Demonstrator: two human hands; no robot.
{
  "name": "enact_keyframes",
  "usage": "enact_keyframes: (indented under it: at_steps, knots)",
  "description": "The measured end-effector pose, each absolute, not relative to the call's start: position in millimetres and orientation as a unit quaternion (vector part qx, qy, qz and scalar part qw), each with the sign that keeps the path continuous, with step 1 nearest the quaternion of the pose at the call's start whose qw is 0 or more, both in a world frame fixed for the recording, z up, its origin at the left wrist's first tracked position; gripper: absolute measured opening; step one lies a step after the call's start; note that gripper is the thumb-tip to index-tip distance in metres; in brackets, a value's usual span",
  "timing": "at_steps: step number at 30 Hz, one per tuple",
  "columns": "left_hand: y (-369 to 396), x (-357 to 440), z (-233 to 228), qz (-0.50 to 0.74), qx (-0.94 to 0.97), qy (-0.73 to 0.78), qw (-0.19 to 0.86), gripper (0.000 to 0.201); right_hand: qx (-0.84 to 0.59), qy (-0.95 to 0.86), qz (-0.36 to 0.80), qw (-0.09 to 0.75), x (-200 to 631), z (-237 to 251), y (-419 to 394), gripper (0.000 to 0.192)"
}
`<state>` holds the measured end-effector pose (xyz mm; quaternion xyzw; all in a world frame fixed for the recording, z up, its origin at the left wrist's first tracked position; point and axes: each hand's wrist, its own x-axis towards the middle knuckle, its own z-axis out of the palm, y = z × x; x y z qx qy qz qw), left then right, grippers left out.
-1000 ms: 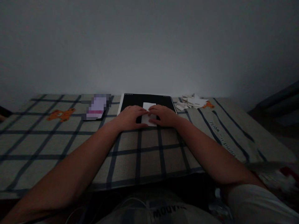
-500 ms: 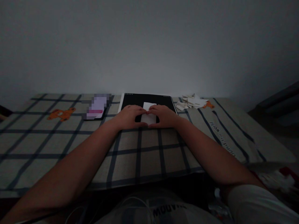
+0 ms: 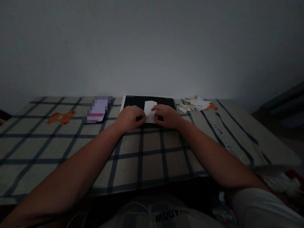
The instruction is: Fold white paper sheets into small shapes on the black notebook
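A small white piece of paper (image 3: pixel 150 109), its top corners angled, lies over a black sheet with a white edge (image 3: pixel 135 100) on the table. On its left edge, my left hand (image 3: pixel 132 117) pinches the paper between thumb and fingers near the lower corner. From the other side my right hand (image 3: pixel 167 116) closes on the lower right edge, thumb and index finger together and the other fingers curled above. Both palms rest low on the black sheet. The fingertips partly cover the paper's edges.
A phone (image 3: pixel 97 110) with a lit, blurred screen lies to the left. Several folded white paper pieces (image 3: pixel 193 104) are piled on the right. A checked cloth (image 3: pixel 152 152) with bear prints covers the table, and a grey wall (image 3: pixel 152 47) rises behind it.
My thumbs and fingers, which met over the middle of the paper, have moved apart to its two sides. The paper sits slightly farther up and its top now shows angled corners.
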<state>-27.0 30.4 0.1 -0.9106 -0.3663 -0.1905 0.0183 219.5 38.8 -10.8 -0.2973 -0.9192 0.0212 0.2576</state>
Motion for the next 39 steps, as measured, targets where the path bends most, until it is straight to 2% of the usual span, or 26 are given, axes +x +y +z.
enact_keyframes:
  at_steps: [7,13,16,17,22,27,31,36,39]
  knots:
    - [31,-31,5,-0.248,-0.794,-0.554,0.014,0.021,-0.433,-0.849,0.003,0.303,225,-15,49,0.009]
    - [38,-33,-3,-0.203,-0.782,-0.589,-0.003,0.02,-0.532,-0.811,-0.003,0.243,225,-21,50,0.015]
    - [38,-34,-7,-0.202,-0.781,-0.59,0.016,0.018,-0.547,-0.807,-0.015,0.223,224,-23,50,0.007]
    - [38,-34,-7,-0.209,-0.781,-0.588,0.028,0.019,-0.549,-0.805,-0.02,0.225,223,-24,50,0.006]
    - [36,-32,-7,-0.211,-0.855,-0.471,0.056,0.045,-0.491,-0.831,-0.036,0.257,224,-23,49,0.042]
    - [36,-30,-10,-0.088,-0.915,-0.393,0.014,0.064,-0.404,-0.897,-0.027,0.179,222,-22,43,0.053]
    - [35,-31,-10,-0.05,-0.905,-0.423,0.009,0.066,-0.413,-0.9,-0.004,0.137,221,-22,42,0.054]
    - [34,-31,-5,-0.055,-0.899,-0.433,0.039,0.05,-0.419,-0.896,-0.01,0.146,223,-16,43,0.041]
    - [32,-30,-2,-0.066,-0.902,-0.424,0.045,0.051,-0.405,-0.902,-0.021,0.147,223,-12,41,0.051]
